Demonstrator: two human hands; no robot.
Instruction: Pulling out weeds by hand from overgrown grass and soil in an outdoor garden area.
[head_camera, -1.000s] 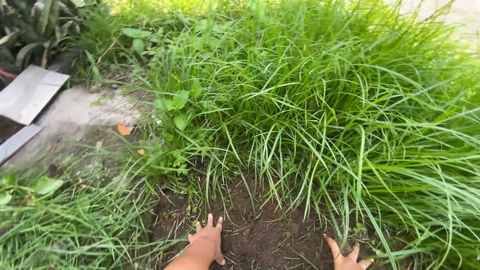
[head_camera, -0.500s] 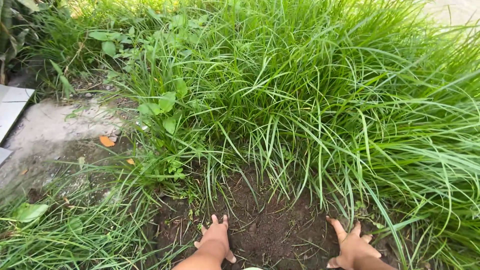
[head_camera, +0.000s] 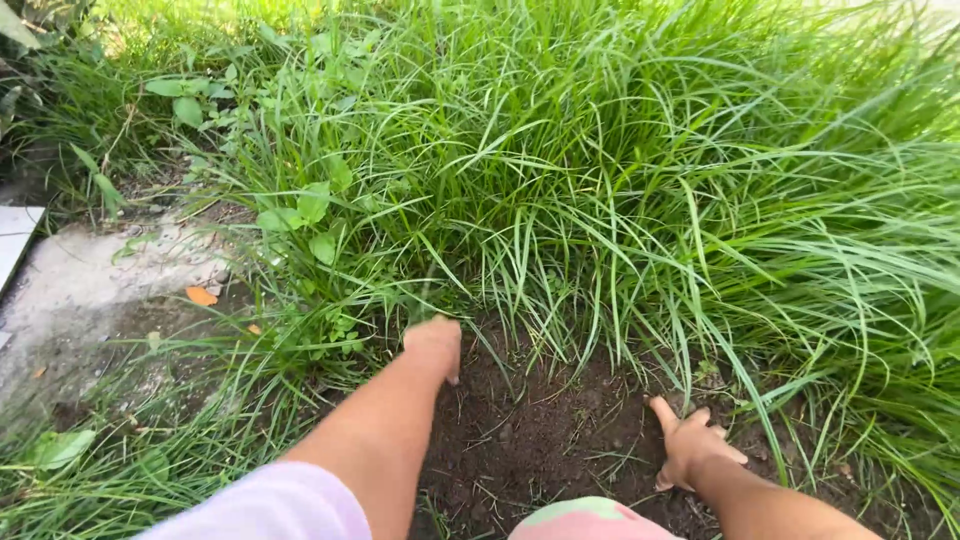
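**Two hands at the foot of a big grass clump**

Two bare hands are down on a patch of dark soil (head_camera: 540, 430) right at the base of a thick grass clump (head_camera: 600, 170). Left hand (head_camera: 435, 345) is stretched forward to where the blades meet the dirt, fingers curled under, knuckles up. It looks closed around some blades at the base, but it's a bit blurred, so I can't tell what, if anything, is in its grip. Right hand (head_camera: 692, 445) sits flat on the soil, fingers spread wide, holding nothing, with long blades drooping just past it.

Off to the left there's a concrete slab (head_camera: 90, 290) with an orange leaf (head_camera: 201, 296) lying on it, and some broad-leaved weeds (head_camera: 310, 215) between the slab and the clump. Pink sleeve (head_camera: 270, 505) shows at the bottom edge.
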